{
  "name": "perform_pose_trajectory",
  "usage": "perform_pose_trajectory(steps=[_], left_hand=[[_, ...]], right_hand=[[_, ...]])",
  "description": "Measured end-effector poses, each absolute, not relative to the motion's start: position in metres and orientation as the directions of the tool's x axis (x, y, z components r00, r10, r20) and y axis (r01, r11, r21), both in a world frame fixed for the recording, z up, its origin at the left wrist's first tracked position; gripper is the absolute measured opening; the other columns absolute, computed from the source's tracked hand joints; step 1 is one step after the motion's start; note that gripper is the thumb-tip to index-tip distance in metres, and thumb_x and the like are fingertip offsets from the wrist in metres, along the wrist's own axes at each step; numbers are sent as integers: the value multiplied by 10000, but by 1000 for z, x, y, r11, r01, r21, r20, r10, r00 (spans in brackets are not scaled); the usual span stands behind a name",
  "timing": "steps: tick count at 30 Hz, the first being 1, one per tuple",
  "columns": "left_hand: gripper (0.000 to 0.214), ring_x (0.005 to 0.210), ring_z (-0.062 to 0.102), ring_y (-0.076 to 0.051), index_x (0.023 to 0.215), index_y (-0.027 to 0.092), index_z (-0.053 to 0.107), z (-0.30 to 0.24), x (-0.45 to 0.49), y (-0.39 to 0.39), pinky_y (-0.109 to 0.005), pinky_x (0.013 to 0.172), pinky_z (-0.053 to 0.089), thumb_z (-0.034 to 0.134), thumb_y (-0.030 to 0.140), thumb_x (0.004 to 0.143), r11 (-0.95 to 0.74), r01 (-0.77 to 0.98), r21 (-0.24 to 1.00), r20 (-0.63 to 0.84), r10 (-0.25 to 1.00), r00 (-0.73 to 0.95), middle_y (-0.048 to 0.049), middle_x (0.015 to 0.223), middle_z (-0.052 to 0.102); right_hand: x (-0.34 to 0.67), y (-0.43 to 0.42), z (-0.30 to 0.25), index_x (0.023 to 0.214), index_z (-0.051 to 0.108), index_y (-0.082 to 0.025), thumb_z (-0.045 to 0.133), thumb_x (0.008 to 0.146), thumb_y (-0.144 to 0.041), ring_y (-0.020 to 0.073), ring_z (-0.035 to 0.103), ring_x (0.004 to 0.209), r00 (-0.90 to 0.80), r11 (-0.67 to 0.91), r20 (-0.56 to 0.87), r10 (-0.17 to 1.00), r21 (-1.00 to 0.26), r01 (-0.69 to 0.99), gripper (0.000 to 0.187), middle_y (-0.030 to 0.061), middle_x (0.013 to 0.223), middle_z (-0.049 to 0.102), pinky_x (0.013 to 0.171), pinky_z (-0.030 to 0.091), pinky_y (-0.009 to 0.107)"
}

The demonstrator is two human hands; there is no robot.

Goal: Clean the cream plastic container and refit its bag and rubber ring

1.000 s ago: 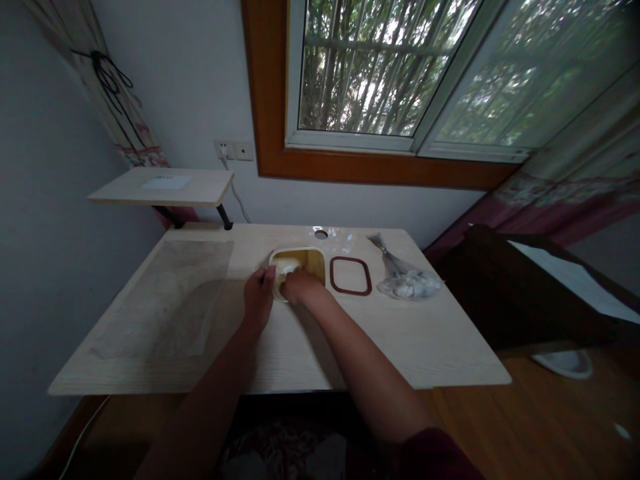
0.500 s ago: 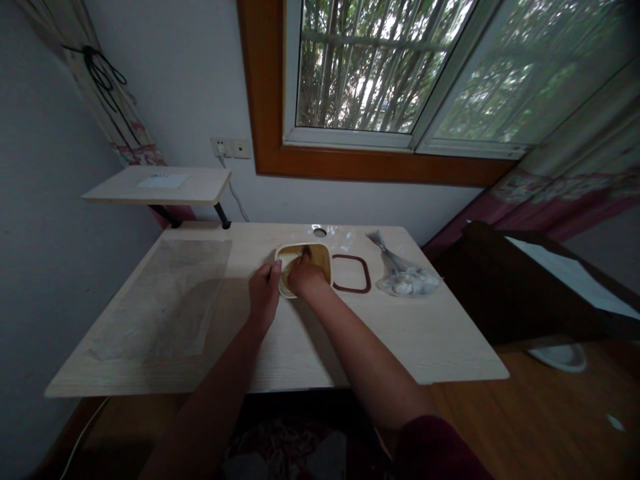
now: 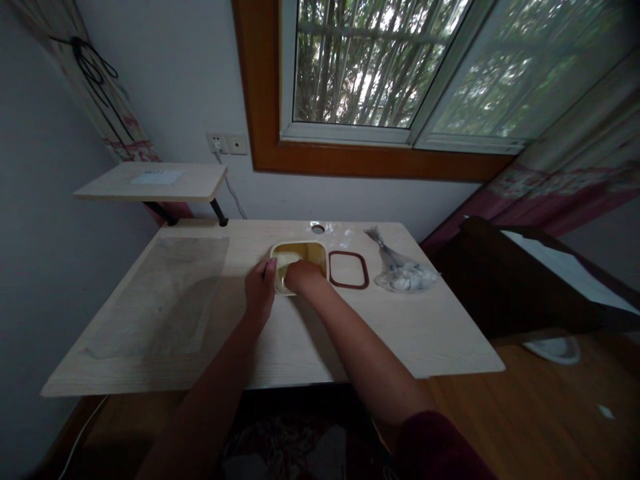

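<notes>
A cream-yellow square container (image 3: pixel 305 251) stands on the pale wooden table (image 3: pixel 310 340), near its far middle. My left hand (image 3: pixel 259 293) rests against the container's left wall, thumb on the rim, fingers closed around the side. Inside the container my right hand (image 3: pixel 301 275) is curled, fingers down and hidden; a pale lump shows by it at the left inner corner. Just right of the container lies a dark red rectangular sealing ring (image 3: pixel 349 269), flat on the table. Further right sits a knotted clear plastic bag (image 3: pixel 403 275) with white pieces inside.
A clear mat (image 3: pixel 165 293) covers the table's left part. A small raised shelf (image 3: pixel 150 181) stands at the back left under a wall socket (image 3: pixel 223 143). A cable hole (image 3: pixel 317 229) is behind the container. Dark furniture (image 3: pixel 530 280) stands close to the table's right edge.
My right hand has kept moving inside the container, from the left corner toward the middle and back toward the near wall. My left hand has stayed on the container's left side. The view shifted slightly.
</notes>
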State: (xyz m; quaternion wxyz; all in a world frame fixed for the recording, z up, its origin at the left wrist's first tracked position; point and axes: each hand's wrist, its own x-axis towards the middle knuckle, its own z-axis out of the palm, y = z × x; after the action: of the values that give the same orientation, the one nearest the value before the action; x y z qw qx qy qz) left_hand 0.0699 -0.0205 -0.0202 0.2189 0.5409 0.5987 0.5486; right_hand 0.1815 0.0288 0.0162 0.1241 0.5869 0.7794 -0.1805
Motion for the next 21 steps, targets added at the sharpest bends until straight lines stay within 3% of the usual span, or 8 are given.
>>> perform_pose_trajectory(steps=[10,16,21], left_hand=[[446,562,376,-127,590,209,379,-32,64,-25,-260,539,266,482,489,923,-162,407,899,315,884,-345,37,550,382],[403,587,386,-130,603,208,375,-34,66,-27,-274,584,278,478,411,936,-224,526,820,438,838,-326,35,587,398],[395,605,400,-139,604,212,366,-38,60,-26,-285,620,299,472,376,947,-278,597,752,520,807,-280,26,610,393]], right_hand=[[185,15,18,1233,688,-174,465,930,-317,278,679,1097,-412,369,-286,865,-191,909,403,168,1222,698,891,517,331],[196,-10,34,1154,713,-178,443,926,-300,251,697,1020,-511,470,-193,838,-223,854,373,150,1109,736,849,498,312],[214,-45,45,1244,658,-203,464,918,-298,250,696,989,-558,518,-165,813,-232,823,392,136,1104,736,839,494,337]])
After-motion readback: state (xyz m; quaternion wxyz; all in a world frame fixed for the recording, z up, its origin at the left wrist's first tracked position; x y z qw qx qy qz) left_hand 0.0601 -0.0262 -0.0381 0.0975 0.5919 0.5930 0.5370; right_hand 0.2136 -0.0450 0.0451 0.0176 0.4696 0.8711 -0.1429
